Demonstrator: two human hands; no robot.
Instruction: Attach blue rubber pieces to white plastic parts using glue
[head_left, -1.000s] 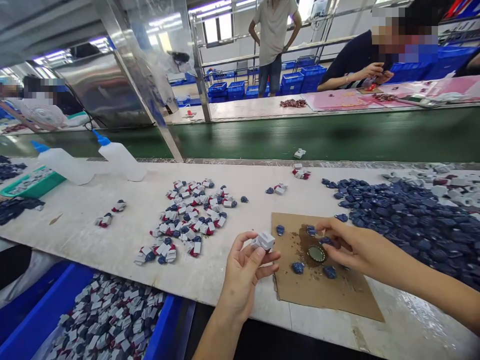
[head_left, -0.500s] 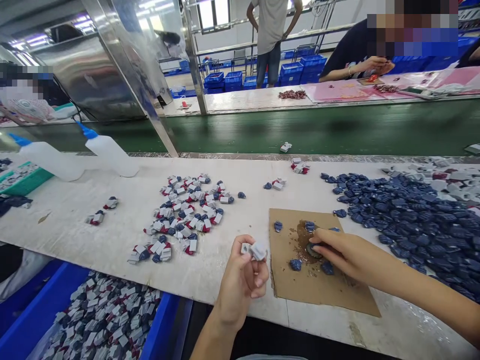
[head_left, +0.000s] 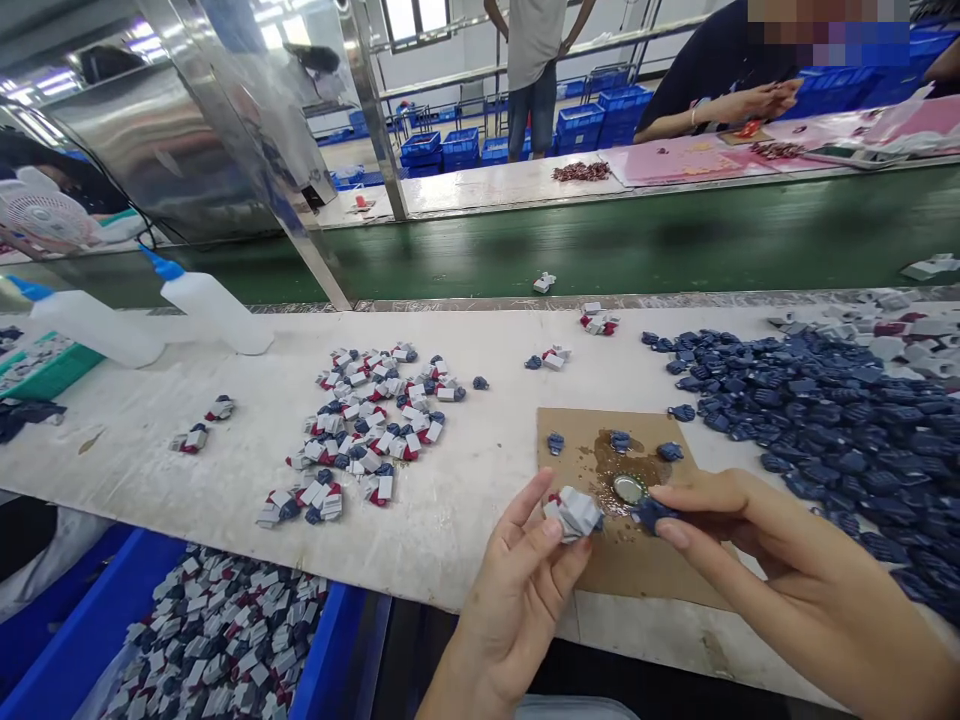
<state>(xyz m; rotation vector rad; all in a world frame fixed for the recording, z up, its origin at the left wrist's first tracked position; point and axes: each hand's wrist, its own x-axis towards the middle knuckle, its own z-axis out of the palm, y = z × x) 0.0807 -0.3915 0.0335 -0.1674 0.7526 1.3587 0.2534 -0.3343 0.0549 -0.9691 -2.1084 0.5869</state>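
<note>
My left hand point(head_left: 517, 575) is closed, pinching a small grey plastic part point(head_left: 576, 512) with a bit of red on it, just over the left side of a cardboard sheet point(head_left: 630, 580). Between thumb and forefinger my right hand point(head_left: 757, 560) grips a dark blue plastic piece point(head_left: 651, 511), close to the grey part but apart from it. An upturned bottle cap point(head_left: 628, 489) lies on a wet brown patch of the cardboard. Three blue pieces point(head_left: 670, 452) sit along the cardboard's far side. Blue shows beside the grey part; whether it belongs to it I cannot tell.
A heap of blue pieces point(head_left: 847, 430) lies right, grey parts point(head_left: 915, 340) behind it. Joined parts point(head_left: 375, 410) cover the table's middle left. A blue bin point(head_left: 311, 660) of parts stands lower left, white bottles point(head_left: 217, 310) farther back. Beyond runs a green conveyor point(head_left: 675, 235).
My right hand has left the bottle cap and taken hold of a blue piece. My left hand has moved right with the grey part, over the cardboard. The view has shifted slightly.
</note>
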